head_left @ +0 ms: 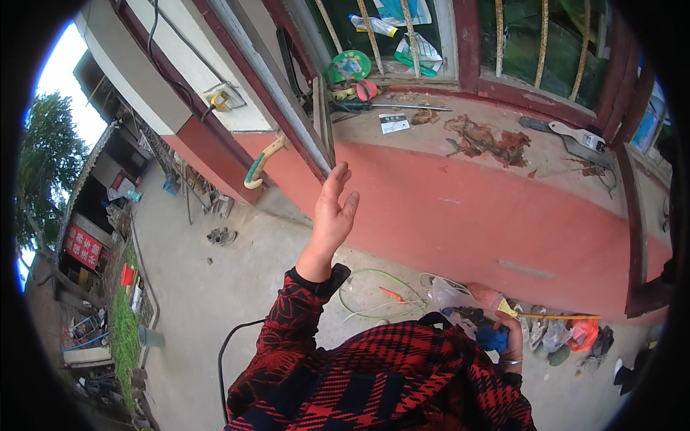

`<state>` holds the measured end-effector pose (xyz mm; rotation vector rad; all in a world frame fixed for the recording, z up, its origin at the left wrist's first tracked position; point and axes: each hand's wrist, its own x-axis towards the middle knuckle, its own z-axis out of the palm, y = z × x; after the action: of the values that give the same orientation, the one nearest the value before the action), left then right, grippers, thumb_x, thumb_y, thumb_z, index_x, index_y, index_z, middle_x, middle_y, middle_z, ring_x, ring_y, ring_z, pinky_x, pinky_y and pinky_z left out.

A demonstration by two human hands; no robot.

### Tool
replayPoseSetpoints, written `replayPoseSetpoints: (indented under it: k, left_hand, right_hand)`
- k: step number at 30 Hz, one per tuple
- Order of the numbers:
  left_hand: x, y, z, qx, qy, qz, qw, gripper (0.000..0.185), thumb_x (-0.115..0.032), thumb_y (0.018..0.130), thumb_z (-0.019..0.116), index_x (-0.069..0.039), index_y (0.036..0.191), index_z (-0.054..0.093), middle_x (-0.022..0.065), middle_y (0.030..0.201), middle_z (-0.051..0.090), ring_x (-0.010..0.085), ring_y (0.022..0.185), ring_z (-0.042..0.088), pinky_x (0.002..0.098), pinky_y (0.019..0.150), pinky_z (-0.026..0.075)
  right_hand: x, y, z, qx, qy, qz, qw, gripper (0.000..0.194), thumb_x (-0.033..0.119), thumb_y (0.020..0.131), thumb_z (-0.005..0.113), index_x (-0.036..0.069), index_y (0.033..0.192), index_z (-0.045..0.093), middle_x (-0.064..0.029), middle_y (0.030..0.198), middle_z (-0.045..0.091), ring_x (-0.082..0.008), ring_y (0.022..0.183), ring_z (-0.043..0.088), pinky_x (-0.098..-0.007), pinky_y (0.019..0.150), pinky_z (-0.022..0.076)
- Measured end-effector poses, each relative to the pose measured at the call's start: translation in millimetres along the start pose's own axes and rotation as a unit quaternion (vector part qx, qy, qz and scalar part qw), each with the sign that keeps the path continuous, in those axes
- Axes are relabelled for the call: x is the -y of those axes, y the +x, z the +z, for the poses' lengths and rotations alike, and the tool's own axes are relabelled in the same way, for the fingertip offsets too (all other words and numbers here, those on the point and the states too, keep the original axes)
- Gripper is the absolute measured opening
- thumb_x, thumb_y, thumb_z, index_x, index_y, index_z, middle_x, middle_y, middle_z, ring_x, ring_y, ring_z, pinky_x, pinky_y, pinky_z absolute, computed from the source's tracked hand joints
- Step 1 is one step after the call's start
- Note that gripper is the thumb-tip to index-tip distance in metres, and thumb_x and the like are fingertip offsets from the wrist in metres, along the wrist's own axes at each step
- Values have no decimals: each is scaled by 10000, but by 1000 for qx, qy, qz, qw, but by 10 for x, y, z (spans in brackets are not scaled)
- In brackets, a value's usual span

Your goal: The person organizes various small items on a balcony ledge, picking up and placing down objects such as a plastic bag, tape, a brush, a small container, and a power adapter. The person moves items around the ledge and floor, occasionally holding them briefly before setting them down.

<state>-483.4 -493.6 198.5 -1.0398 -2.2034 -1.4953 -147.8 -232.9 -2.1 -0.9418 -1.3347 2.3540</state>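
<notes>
My left hand (335,207) is raised with its fingers straight and its thumb apart. It is at the lower corner of an open window sash (280,91) with a dark red wooden frame; whether it presses on the wood is hard to tell. Down at my side, my right hand (511,339) is closed around a bunched blue cloth (491,338). A silvery bracelet circles that wrist. Ahead, the concrete windowsill (431,121) bears a brown stain (488,140), a small printed packet (394,123) and a brush with a white handle (577,134).
Rusty bars (498,37) cross the window. A curved wooden handle (264,161) juts out beside a yellow plug (218,100). Along the wall base lie plastic bags (558,335), a yellow stick (560,317) and a green hose loop (345,301). A second sash (636,231) stands open at right.
</notes>
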Motion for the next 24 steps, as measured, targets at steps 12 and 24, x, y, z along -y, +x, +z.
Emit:
replayPoseSetpoints:
  k: [12, 24]
  left_hand:
    - [-78, 96, 146, 9, 5, -11, 1000, 479, -32, 750, 580, -8, 1190, 393, 169, 1148, 486, 266, 1091, 479, 341, 885, 398]
    - [-560, 730, 1077, 30, -34, 48, 998, 439, -80, 706, 565, 17, 1112, 432, 210, 1107, 485, 342, 1011, 492, 376, 810, 424]
  right_hand:
    - [-46, -52, 108, -4, 17, 5, 1000, 420, 199, 685, 478, -80, 996, 530, -77, 641, 543, -152, 598, 491, -224, 589, 401]
    - [-146, 26, 7, 20, -1, 33, 999, 226, 152, 677, 475, -47, 712, 578, -121, 804, 575, -196, 751, 532, -297, 750, 412]
